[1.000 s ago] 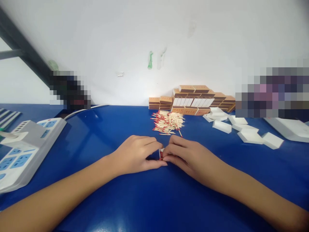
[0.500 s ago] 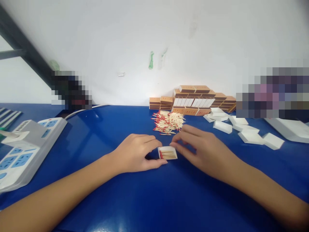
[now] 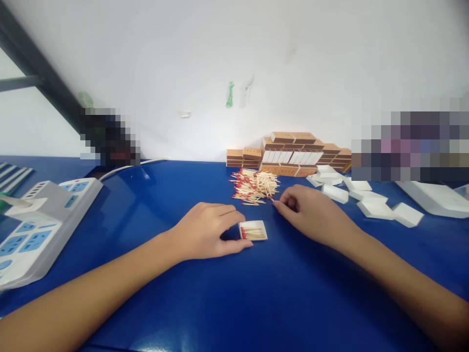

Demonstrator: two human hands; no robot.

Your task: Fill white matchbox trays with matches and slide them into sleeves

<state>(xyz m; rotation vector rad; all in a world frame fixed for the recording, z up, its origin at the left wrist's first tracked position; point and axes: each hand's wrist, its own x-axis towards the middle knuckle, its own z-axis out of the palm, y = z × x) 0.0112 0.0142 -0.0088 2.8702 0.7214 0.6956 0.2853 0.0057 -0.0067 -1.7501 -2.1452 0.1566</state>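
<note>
My left hand (image 3: 207, 232) grips a small white matchbox tray (image 3: 262, 225) by its left end, between thumb and fingers. Several red-tipped matches (image 3: 253, 233) lie side by side in the tray, heads to the left. To the right, my right hand (image 3: 311, 212) is closed in a pinch at the near right edge of a loose pile of matches (image 3: 254, 186). Between its thumb and fingertip is the end of one match (image 3: 270, 197), its red head pointing toward the pile. The curled fingers partly hide the pinch.
Stacked matchboxes (image 3: 289, 169) stand along the wall behind the pile. White trays (image 3: 377, 209) lie scattered at the right, near a larger white box (image 3: 436, 198). A white power strip (image 3: 47, 234) with a plugged-in adapter and cable sits at the left on the blue table (image 3: 227, 303).
My right hand has moved away from the tray, up and right to the edge of the match pile, and pinches a match. My left hand stays on the tray.
</note>
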